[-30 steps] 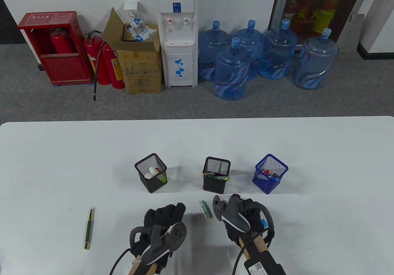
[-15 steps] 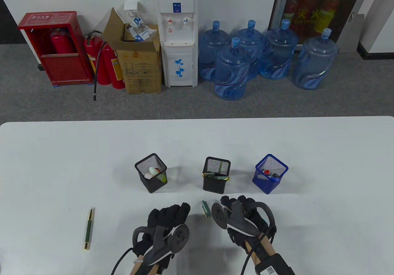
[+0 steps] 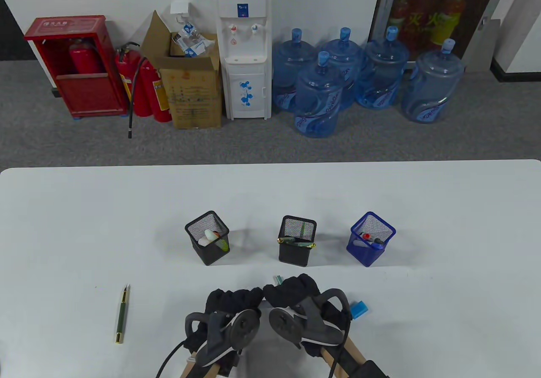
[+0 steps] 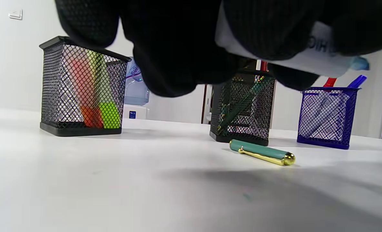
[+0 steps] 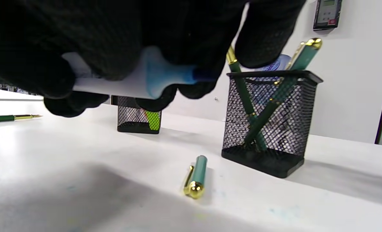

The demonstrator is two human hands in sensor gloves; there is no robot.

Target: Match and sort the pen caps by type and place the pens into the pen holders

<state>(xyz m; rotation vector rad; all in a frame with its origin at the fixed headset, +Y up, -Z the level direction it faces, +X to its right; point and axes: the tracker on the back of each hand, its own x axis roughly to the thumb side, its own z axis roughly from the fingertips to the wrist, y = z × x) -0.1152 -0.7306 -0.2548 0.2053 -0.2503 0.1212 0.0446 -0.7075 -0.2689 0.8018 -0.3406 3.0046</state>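
Legible text is limited. The poster [image 3: 439, 14] in the framed wall panel shows large yellow Chinese characters reading 火火. The white marker [image 4: 307, 54] held in the gloved fingers bears partial upside-down letters, apparently "HIC". Lettering on the water jugs [image 3: 317, 99], red cabinet [image 3: 67, 23] and cardboard box [image 3: 192, 94] is too small to read.

Green-and-gold cap [image 5: 195, 175], blue mesh holder [image 3: 371, 239]
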